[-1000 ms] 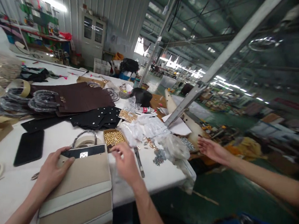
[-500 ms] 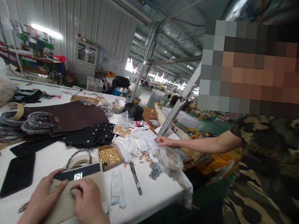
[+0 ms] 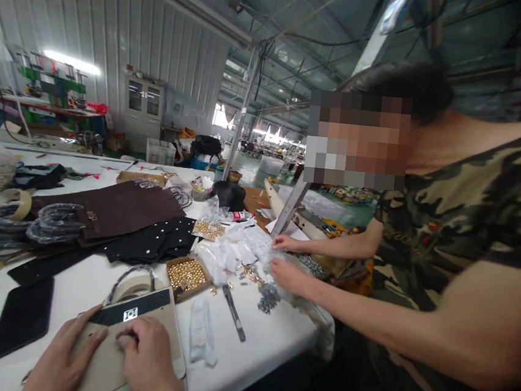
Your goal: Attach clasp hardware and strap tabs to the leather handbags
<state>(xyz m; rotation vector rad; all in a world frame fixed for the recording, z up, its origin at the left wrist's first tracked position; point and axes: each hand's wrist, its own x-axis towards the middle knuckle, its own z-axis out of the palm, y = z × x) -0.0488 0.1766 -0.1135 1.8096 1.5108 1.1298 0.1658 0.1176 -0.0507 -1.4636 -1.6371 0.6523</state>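
Observation:
A beige bag panel (image 3: 109, 353) with a dark strip (image 3: 149, 300) and a small silver metal fitting (image 3: 130, 314) lies tilted in front of me. My left hand (image 3: 68, 349) rests on its left side, fingers stretched towards the dark strip and thumb apart. My right hand (image 3: 146, 356) is curled on the panel just below the fitting. Its thumb and forefinger are drawn together, and whatever they hold is hidden. A dark looped handle (image 3: 116, 283) and a roll of tape (image 3: 134, 288) are behind the panel. Close by stands a box of gold studs (image 3: 187, 274).
Tweezers (image 3: 234, 313) and a white plastic wrapper (image 3: 202, 331) lie to the right. A black phone (image 3: 22, 319) lies left. Brown bag pieces (image 3: 116, 209) and black studded pieces (image 3: 155, 240) are behind. A co-worker (image 3: 422, 236) reaches over plastic bags (image 3: 247, 240) at the right.
The co-worker has leaned in from the right, and now both of that person's hands are at the plastic bags. My hands stay on the panel, almost unmoved. My view has shifted slightly.

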